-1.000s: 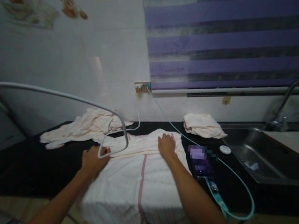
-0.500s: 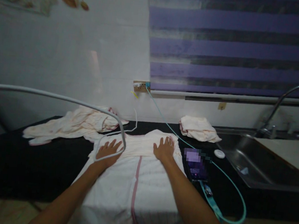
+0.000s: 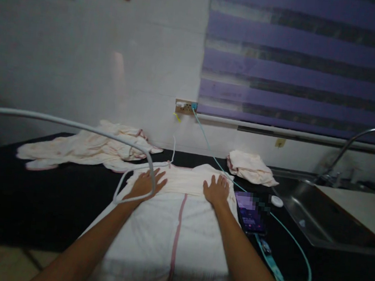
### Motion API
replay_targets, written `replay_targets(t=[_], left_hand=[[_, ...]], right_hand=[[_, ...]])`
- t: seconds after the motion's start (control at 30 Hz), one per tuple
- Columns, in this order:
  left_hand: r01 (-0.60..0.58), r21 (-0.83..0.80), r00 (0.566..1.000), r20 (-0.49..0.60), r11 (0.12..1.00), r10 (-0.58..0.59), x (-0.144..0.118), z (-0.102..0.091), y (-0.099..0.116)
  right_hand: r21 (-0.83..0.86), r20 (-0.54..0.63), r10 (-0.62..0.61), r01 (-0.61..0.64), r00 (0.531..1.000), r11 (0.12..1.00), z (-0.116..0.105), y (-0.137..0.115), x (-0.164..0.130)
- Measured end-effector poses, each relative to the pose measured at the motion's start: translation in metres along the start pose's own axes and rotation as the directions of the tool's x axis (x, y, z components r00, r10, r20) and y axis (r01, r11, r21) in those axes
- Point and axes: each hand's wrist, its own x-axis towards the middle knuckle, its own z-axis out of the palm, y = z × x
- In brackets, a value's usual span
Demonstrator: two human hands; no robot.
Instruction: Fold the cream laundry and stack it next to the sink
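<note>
A pale garment (image 3: 162, 226) with a pink trim line down its middle lies spread on the black counter and hangs over the front edge. My left hand (image 3: 145, 185) rests palm down on the upper left of the garment, fingers spread. A white cable (image 3: 153, 177) loops across that hand and wrist. On the upper right, my right hand (image 3: 216, 191) also lies flat with its fingers apart. Between the two hands, the garment's far end forms a creamier, wrinkled band.
Rumpled cream clothing (image 3: 84, 146) is at the back left, and a folded cloth (image 3: 251, 166) at the back right. A phone (image 3: 249, 215) with a teal cord (image 3: 297, 237), a white round object (image 3: 276, 201) and a steel sink (image 3: 313, 214) are to the right.
The view has tilted and shifted, so most things appear a little farther right. Both hands stay flat on the garment, with no clear movement across it.
</note>
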Motion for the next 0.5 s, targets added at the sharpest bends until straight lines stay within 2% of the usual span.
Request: replay_targets(t=[0.17,0.27,0.33,0.4,0.43,0.47,0.5], left_hand=[[-0.001,-0.106,0.998,-0.057,0.994,-0.005,-0.001,-0.001,0.007],[0.004,-0.184,0.993,-0.118,0.983,-0.026,-0.013,-0.018,0.016],[0.007,-0.225,0.986,-0.160,0.974,-0.044,-0.034,-0.039,0.026],[0.042,-0.296,0.972,-0.209,0.954,-0.108,-0.067,-0.065,0.038],[0.075,-0.373,0.961,-0.221,0.925,-0.167,-0.087,-0.080,0.044],[0.136,-0.460,0.930,-0.246,0.877,-0.273,-0.109,-0.093,0.049],[0.175,-0.481,0.904,-0.267,0.859,-0.334,-0.133,-0.106,0.053]], right_hand=[[-0.009,-0.041,-0.016,0.016,0.999,1.000,-0.001,0.004,-0.001],[0.024,-0.074,-0.048,0.050,0.996,0.998,-0.002,0.003,-0.005],[0.060,-0.106,-0.074,0.081,0.992,0.995,-0.007,0.002,-0.008],[0.104,-0.152,-0.106,0.123,0.983,0.987,-0.017,0.000,-0.014],[0.125,-0.180,-0.122,0.146,0.976,0.981,-0.025,0.000,-0.020],[0.140,-0.208,-0.136,0.168,0.969,0.976,-0.035,0.001,-0.028],[0.166,-0.251,-0.157,0.203,0.955,0.965,-0.046,0.004,-0.039]])
